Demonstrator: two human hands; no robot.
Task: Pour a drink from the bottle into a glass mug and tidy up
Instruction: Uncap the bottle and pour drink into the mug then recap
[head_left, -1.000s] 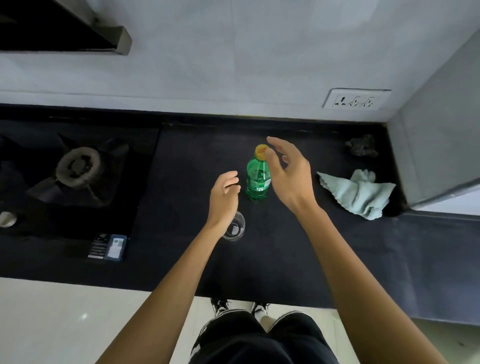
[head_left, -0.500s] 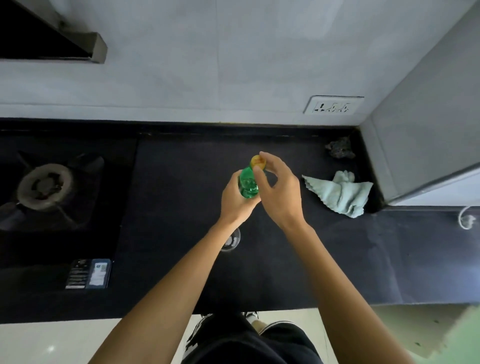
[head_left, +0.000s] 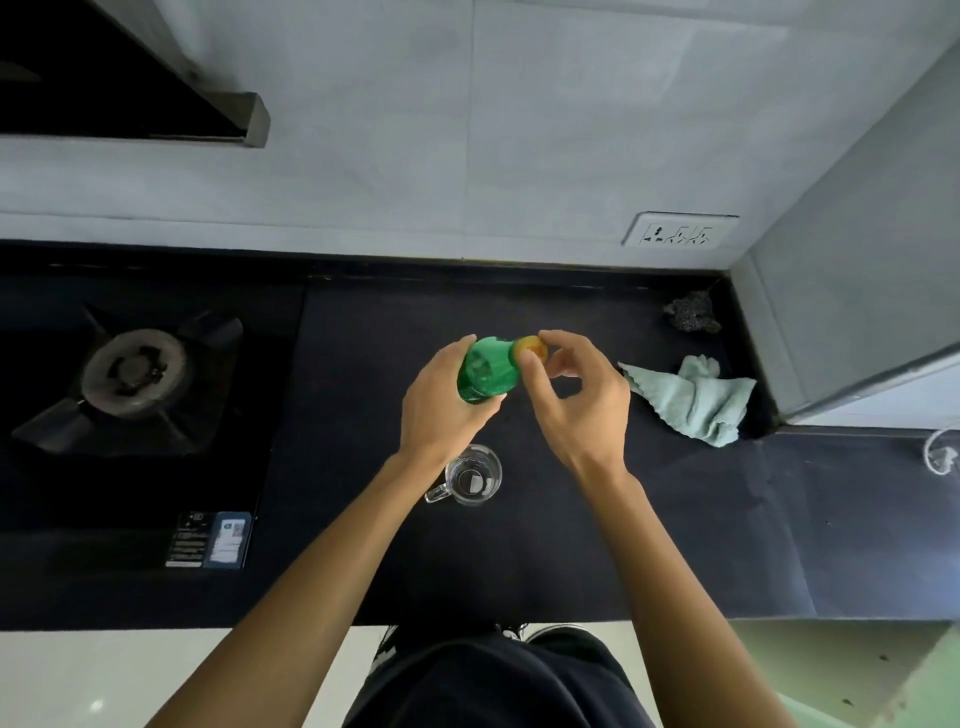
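A small green bottle (head_left: 485, 374) with a yellow cap (head_left: 532, 349) is held above the black counter, tilted with its neck toward the right. My left hand (head_left: 441, 410) wraps around the bottle's body. The thumb and fingers of my right hand (head_left: 576, 395) pinch the cap. An empty glass mug (head_left: 470, 480) stands on the counter just below my left wrist, with its handle pointing left.
A crumpled light green cloth (head_left: 691, 397) lies to the right on the black counter (head_left: 675, 519). A dark scrubber (head_left: 693, 312) sits in the back right corner. A gas burner (head_left: 132, 371) is at the left, a wall socket (head_left: 678, 236) behind.
The bottle stood on the counter with both hands near it. My left hand has since gripped and lifted it, tilting it right, and my right hand has closed on the cap.
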